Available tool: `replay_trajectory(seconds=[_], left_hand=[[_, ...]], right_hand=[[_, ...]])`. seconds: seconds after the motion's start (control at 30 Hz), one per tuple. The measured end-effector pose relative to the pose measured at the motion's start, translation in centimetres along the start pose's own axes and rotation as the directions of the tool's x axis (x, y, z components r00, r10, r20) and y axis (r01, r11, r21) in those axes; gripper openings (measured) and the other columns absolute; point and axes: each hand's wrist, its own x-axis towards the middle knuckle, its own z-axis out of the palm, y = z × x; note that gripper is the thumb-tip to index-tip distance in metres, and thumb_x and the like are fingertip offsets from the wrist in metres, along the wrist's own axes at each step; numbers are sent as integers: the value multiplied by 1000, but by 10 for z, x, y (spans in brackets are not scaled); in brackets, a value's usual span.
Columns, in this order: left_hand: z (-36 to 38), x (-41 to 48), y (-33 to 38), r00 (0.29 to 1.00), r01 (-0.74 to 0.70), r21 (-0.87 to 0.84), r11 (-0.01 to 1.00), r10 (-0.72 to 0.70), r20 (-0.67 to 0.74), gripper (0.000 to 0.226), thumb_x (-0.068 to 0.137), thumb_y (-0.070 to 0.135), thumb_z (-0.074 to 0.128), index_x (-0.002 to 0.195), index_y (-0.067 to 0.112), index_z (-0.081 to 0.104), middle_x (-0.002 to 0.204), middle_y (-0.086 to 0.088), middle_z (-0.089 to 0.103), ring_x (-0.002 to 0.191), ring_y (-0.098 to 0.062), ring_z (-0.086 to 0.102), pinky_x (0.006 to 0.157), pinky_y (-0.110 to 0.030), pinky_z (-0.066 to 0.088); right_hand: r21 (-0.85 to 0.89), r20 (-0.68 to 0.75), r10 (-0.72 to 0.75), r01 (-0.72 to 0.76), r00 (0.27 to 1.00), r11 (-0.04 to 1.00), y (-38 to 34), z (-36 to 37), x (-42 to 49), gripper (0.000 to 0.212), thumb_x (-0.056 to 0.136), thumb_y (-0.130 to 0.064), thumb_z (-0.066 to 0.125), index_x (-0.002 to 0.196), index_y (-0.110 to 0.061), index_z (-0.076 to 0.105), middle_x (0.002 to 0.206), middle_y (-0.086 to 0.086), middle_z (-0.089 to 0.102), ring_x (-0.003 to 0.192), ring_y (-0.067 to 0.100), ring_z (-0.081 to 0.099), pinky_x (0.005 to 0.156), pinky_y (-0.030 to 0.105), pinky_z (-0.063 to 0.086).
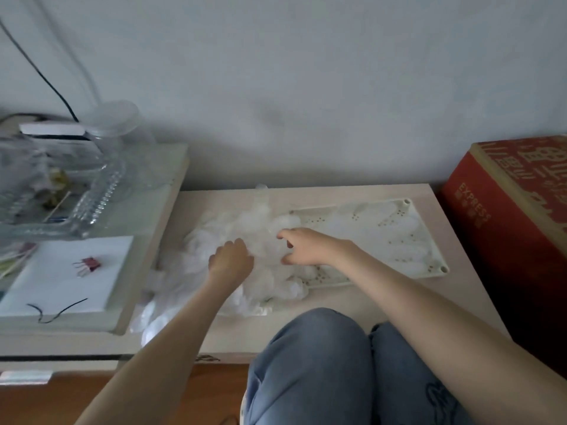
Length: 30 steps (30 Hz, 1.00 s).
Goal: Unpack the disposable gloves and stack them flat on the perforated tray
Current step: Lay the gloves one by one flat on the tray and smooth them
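1. The gloves are a crumpled see-through heap on the worktop, and the heap overlaps the left end of the perforated tray. Some thin film seems to lie flat on the tray, too blurred to count.
2. The left hand is knuckles-up with its fingers dug into the heap and hidden, so I cannot tell whether it holds anything. The right hand is at the heap's right side over the tray's left end, forefinger and thumb wide apart, with nothing visibly pinched.
3. Risk of lifting several at once. This film clings, so a grab from the middle probably raises a clump and the stack goes down lumpy instead of flat.
4. Risk of spilling. Part of the heap hangs past the worktop's front-left corner (low, beside the left forearm), and a tug could drag it down to the floor.
5. Risk of a bad base. With the tray's left end covered, a glove laid there would rest on crumpled ones, so that end probably needs clearing first.
6. Risk of the tray shifting. It looks light, and a glove snagged on its rim could slide it toward the red box.
7. Risk of disturbing laid sheets. They are very light, and a fast arm sweep over them could flip or fold them.
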Motion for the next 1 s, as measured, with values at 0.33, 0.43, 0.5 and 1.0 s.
replay_trajectory(seconds=[0.33, 0.43, 0.5, 1.0], left_hand=[[-23, -7, -6, 966, -17, -373, 928, -81, -247, 23, 96, 31, 54, 85, 11, 52, 70, 1, 53, 68, -18, 49, 53, -30, 32], [-27, -5, -6, 969, -33, -529, 848, -103, -226, 28, 93, 35, 57, 86, 8, 56, 69, 1, 55, 64, -15, 49, 51, -27, 33], [-29, -3, -5, 976, -49, -637, 769, -100, -195, 27, 93, 35, 56, 88, 8, 60, 70, -1, 60, 65, -18, 54, 53, -28, 37], [-11, 7, -4, 998, -57, -468, 882, 57, -15, 35, 92, 43, 56, 115, 17, 52, 102, 3, 58, 79, -10, 54, 59, -21, 40]], right_hand=[[240, -136, 32, 1, 990, 971, -26, 9, 20, 43, 92, -37, 58, 127, -13, 49, 121, 4, 55, 99, 17, 53, 80, 27, 44], [392, -165, 33, 34, 986, 919, -31, 12, 23, 48, 89, -41, 62, 127, -18, 44, 112, 0, 56, 98, 14, 55, 73, 25, 43], [459, -177, 36, 50, 984, 887, -34, 15, 25, 54, 87, -42, 63, 131, -22, 39, 109, -1, 57, 97, 13, 57, 73, 24, 43], [647, -281, 233, 4, 931, 762, -9, 19, 30, 16, 94, -19, 52, 96, -6, 61, 91, 7, 65, 76, 15, 60, 68, 26, 50]])
